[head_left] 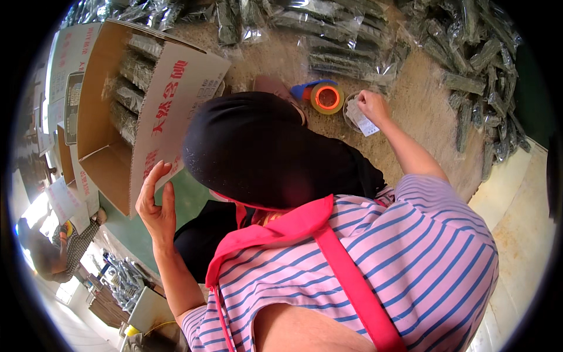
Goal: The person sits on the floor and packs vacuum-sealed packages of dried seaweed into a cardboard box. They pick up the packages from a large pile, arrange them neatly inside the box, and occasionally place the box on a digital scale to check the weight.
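Near the carton (167,111) our left hand (158,208) is half-spread, while to its right our narrowed right hand (374,108), hold unclear, seems picking paper slips (365,122), probably needing careful separation next.

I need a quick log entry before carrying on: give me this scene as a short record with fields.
Left hand: open, at the carton's near side; contact unclear
Right hand: fingers bent over paper slips at a round container; grip unclear
Carton: open, holding plastic-wrapped bundles
Left of container: tape roll with orange core, blue piece beside it
Floor ahead: clear-wrapped dark green packages
Far right: heap of dark green pieces
Far left: another person
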The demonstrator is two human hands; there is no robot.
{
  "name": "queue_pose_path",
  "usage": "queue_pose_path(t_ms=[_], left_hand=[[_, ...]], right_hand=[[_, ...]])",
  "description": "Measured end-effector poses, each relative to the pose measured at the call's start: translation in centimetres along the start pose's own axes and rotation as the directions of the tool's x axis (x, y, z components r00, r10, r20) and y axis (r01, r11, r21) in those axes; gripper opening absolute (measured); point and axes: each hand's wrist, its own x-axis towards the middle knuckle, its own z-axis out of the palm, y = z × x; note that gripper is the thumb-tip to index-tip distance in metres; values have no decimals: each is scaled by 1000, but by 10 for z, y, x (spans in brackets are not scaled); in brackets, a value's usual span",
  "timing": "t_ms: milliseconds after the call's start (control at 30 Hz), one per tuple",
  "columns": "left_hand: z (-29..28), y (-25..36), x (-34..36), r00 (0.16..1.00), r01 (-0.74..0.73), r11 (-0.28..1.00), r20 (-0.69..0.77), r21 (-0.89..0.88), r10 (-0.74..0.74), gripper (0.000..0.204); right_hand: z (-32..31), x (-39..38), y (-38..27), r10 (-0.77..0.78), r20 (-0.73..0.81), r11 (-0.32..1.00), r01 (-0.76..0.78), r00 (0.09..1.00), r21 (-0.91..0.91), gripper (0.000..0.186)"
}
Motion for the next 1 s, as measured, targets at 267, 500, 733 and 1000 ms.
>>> queue_pose_path(t_ms=[267,500,733,1000], left_hand=[[9,-5,-3,992,89,996,89,26,-91,33],[0,18,12,990,-18,999,144,42,11,34],[32,84,13,709,-703,708,147,67,690,42],[-92,-22,99,965,21,494,-147,869,217,44]], right_hand=[[-6,-1,-25,217,238,949,-147,947,-279,48],[57,-4,46,91,45,981,-82,995,-178,23],[35,9,58,-348,-58,923,331,936,-198,20],[-56,46,-7,-235,-226,952,271,945,143,16]])
